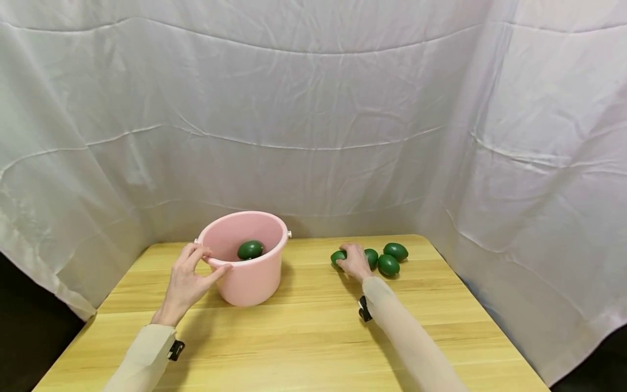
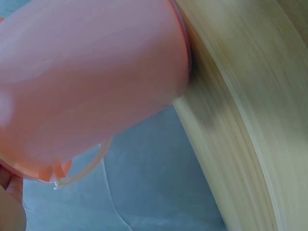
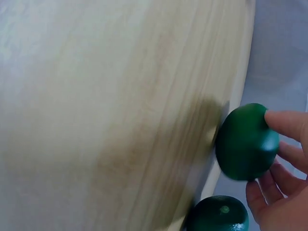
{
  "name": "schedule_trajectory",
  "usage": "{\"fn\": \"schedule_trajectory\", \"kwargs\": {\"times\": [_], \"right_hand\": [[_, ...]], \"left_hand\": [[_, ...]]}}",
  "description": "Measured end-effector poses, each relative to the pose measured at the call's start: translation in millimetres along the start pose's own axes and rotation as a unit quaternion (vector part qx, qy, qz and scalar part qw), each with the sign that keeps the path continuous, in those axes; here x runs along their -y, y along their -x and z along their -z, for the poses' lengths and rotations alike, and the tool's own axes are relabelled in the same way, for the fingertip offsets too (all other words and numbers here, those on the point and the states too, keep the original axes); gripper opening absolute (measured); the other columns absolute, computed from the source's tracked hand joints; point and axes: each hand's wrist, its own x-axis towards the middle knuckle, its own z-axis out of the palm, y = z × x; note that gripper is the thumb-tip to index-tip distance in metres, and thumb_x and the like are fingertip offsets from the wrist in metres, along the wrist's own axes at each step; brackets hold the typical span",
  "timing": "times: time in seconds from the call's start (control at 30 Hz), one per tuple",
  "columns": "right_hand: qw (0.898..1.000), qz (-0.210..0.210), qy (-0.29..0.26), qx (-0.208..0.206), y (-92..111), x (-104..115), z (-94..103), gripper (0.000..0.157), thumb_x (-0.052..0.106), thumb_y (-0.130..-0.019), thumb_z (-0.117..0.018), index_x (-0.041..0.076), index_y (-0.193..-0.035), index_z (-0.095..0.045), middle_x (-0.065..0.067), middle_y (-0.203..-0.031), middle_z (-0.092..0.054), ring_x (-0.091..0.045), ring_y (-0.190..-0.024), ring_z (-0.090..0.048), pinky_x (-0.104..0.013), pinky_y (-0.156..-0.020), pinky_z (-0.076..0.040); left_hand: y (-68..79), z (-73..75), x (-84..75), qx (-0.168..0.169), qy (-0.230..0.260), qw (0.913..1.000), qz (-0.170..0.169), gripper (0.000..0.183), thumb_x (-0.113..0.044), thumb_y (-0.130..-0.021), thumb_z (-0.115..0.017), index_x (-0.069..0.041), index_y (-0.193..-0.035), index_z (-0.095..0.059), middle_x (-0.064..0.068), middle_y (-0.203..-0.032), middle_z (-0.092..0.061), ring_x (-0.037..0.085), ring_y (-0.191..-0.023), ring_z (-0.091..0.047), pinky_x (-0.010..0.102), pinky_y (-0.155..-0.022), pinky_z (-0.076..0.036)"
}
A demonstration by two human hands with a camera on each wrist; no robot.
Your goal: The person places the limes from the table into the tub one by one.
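Note:
A pink plastic bucket (image 1: 252, 283) stands at the left of the table, with a glossy dark green oval fruit (image 1: 250, 250) visible inside. On its near left rim, my left hand (image 1: 188, 280) holds on with thumb and fingers spread along the edge. The bucket's side (image 2: 96, 77) fills much of the left wrist view, where only a bit of the hand (image 2: 12, 204) shows. Over to the right, my right hand (image 1: 355, 262) pinches another green oval fruit (image 3: 246, 142) between thumb and fingertips. Beside that hand lie several more such fruits (image 1: 388, 265).
A light wooden table (image 1: 303, 337) carries everything. Pale grey cloth (image 1: 313, 179) hangs behind it and along both sides. The bucket's pale handle (image 2: 86, 168) hangs down its side in the left wrist view. Dark bands (image 1: 363, 309) circle the cuffs of both sleeves.

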Motion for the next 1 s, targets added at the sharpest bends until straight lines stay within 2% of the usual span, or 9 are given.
{"fn": "schedule_trajectory", "kwargs": {"times": [0.1, 0.23, 0.4, 0.63, 0.77, 1.0], "right_hand": [[1.0, 0.001, -0.01, 0.02, 0, -2, -2.9, 0.049, 0.013, -0.087, -0.072, -0.001, -0.132, -0.058, -0.021, -0.133, -0.057, -0.04, -0.12, -0.053, -0.053, -0.098, -0.044], [0.997, -0.008, -0.049, 0.055, 0, -4, -7.3, 0.054, 0.017, -0.087, -0.075, 0.001, -0.135, -0.055, -0.019, -0.133, -0.057, -0.035, -0.115, -0.058, -0.049, -0.095, -0.048], [0.99, -0.039, -0.103, 0.085, 1, -5, -13.9, 0.06, 0.021, -0.084, -0.079, 0.007, -0.136, -0.055, -0.017, -0.131, -0.058, -0.033, -0.11, -0.061, -0.047, -0.09, -0.051], [0.984, -0.056, -0.141, 0.089, 6, -10, -19.4, 0.064, 0.021, -0.082, -0.081, 0.011, -0.139, -0.053, -0.019, -0.137, -0.053, -0.035, -0.113, -0.059, -0.049, -0.089, -0.051], [0.981, -0.068, -0.163, 0.086, 7, -12, -20.1, 0.065, 0.027, -0.082, -0.08, 0.013, -0.139, -0.054, -0.016, -0.136, -0.054, -0.032, -0.109, -0.06, -0.047, -0.087, -0.052], [0.965, -0.088, -0.238, 0.071, 4, -14, -19.7, 0.063, 0.033, -0.082, -0.079, 0.015, -0.136, -0.056, -0.014, -0.13, -0.056, -0.028, -0.105, -0.062, -0.04, -0.082, -0.055]], "left_hand": [[0.2, 0.2, 0.3, 0.001, -0.002, 1.0, 0.001, 0.041, -0.01, -0.061, -0.092, -0.002, -0.089, -0.064, 0.008, -0.092, -0.057, 0.015, -0.087, -0.052, 0.009, -0.087, -0.036], [1.0, 0.9, 0.2, 0.001, -0.003, 1.0, 0.0, 0.041, -0.01, -0.061, -0.092, -0.004, -0.09, -0.063, 0.008, -0.092, -0.056, 0.016, -0.086, -0.052, 0.01, -0.086, -0.036], [2.1, 1.1, -1.1, 0.004, -0.002, 1.0, 0.002, 0.041, -0.01, -0.061, -0.092, -0.005, -0.09, -0.063, 0.007, -0.092, -0.056, 0.014, -0.087, -0.051, 0.012, -0.084, -0.037], [3.4, 0.0, -1.5, 0.007, -0.001, 1.0, 0.001, 0.041, -0.011, -0.061, -0.092, -0.002, -0.09, -0.064, 0.005, -0.092, -0.056, 0.013, -0.086, -0.05, 0.016, -0.081, -0.04], [2.9, -0.9, -1.6, 0.01, -0.001, 0.9999, 0.005, 0.04, -0.012, -0.062, -0.092, -0.003, -0.09, -0.064, 0.005, -0.092, -0.056, 0.012, -0.087, -0.05, 0.016, -0.082, -0.039], [0.3, 0.2, 0.7, 0.01, 0.001, 0.9999, 0.007, 0.04, -0.012, -0.063, -0.092, -0.007, -0.09, -0.064, 0.006, -0.092, -0.055, 0.012, -0.087, -0.05, 0.013, -0.084, -0.038]]}}
